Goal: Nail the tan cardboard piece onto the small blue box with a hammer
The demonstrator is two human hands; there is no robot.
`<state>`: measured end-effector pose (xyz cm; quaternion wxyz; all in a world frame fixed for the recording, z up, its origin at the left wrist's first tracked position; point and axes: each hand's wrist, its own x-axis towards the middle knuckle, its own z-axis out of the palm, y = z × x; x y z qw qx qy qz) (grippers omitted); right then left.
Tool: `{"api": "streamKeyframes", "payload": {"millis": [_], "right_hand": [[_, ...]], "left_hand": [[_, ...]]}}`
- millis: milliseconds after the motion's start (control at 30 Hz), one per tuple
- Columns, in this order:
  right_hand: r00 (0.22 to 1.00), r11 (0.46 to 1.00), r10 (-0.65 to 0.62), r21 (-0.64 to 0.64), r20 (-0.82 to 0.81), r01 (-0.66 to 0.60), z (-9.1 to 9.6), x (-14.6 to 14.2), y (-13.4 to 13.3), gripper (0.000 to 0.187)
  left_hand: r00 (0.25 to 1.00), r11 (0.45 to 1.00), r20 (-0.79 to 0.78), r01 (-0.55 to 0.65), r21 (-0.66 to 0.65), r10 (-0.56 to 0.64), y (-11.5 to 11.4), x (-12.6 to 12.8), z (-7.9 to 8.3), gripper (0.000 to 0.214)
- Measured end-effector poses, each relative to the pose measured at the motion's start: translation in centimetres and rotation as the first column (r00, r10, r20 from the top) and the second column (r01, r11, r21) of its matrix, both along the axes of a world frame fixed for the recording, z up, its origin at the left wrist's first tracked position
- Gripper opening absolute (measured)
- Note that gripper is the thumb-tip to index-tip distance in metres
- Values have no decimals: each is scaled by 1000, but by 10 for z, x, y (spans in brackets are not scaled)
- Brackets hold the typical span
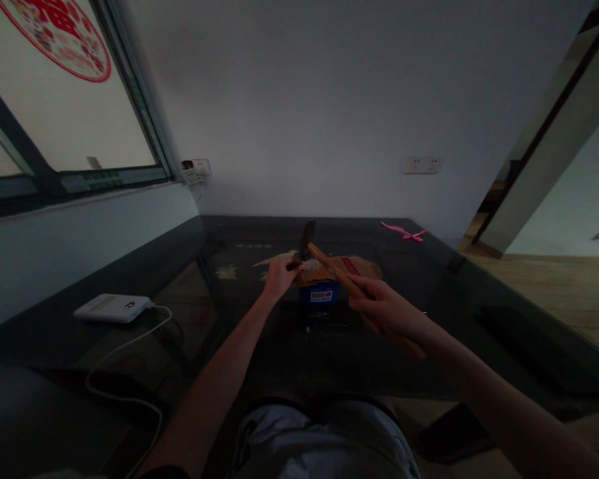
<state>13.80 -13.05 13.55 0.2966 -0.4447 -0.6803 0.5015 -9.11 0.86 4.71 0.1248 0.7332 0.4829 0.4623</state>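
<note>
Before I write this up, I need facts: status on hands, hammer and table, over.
Right hand gripping hammer. Left hand at blue box, grip unclear. Thin nail-like pieces loose on table, near side of box.

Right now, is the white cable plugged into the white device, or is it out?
Plugged in, it appears: the white cable meets one end of the white device, with no visible gap.

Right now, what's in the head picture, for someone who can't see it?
A person's right hand grips a wooden-handled, hammer-like tool by a blue box, the left hand close by. On the dark table, a white device lies left, a pink item back right.
</note>
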Motion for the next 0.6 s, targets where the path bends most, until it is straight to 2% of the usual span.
{"api": "streamKeyframes", "payload": {"millis": [200,333,433,500,600], "right_hand": [[995,1000,-7,11,-100,8,1,5,-2,61],[965,999,-34,-19,-259,30,-13,4,-1,60],[885,999,-40,-23,-464,34,-31,-1,4,51],[797,999,-52,-39,-602,35,-45,-4,10,41],[656,995,-68,-99,-752,-11,-64,-4,20,37]], "left_hand": [[999,999,47,-21,-37,23,-4,3,3,7],[999,1000,48,-3,-24,5,-6,3,4,6],[1000,1000,20,-10,3,10,-5,2,5,6],[1000,1000,3,-16,27,16,-5,1,5,7],[1000,997,-24,-15,72,17,-6,1,5,8]]}}
